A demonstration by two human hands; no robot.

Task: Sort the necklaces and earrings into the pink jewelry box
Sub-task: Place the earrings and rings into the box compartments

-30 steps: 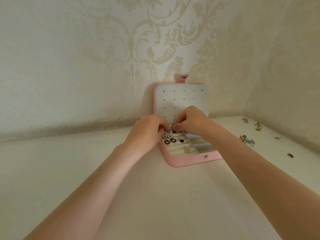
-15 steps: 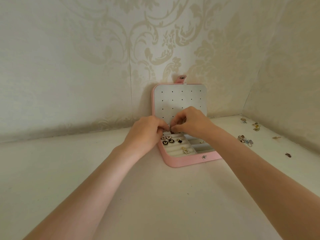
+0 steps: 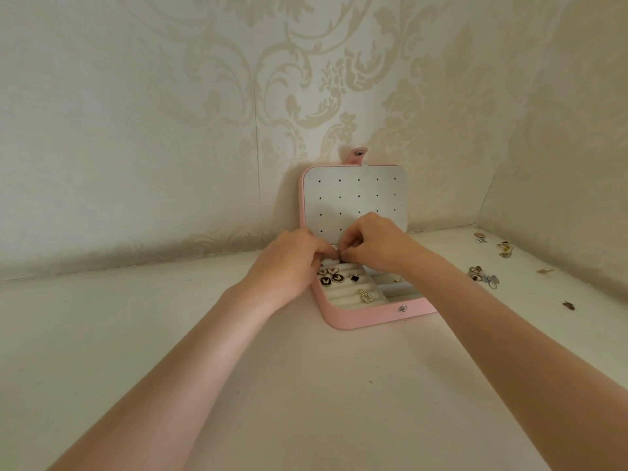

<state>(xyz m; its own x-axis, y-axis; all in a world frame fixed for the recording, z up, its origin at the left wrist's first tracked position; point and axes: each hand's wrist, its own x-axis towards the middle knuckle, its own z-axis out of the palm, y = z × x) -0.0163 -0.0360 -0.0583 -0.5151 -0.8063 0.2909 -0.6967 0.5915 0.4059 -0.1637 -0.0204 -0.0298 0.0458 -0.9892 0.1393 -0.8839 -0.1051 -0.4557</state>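
Your pink jewelry box (image 3: 356, 317) sits open on the white counter (image 3: 170, 317), its lid (image 3: 353, 198) standing upright against the patterned wall, the white inner panel dotted with rows of small holes. Your left hand (image 3: 289, 263) and right hand (image 3: 377, 243) meet over the back of the ring-roll tray, fingertips almost touching. Each grip is drawn in tight, thumb and forefinger closed in a pinch on one small dark earring (image 3: 341, 257) between them; its shape is too small to make out. In the tray just below your fingers lie two round black butterfly earrings (image 3: 331, 279), a pair of white heart earrings (image 3: 330, 270) beside them, a black square stud (image 3: 353, 277) to their right, and a gold rhinestone earring (image 3: 365, 295) nearer the front edge. The snap button (image 3: 402, 309) shows on the box's front wall. Well apart on the counter to your right, loose jewelry pieces (image 3: 484, 275) lie scattered near the corner.
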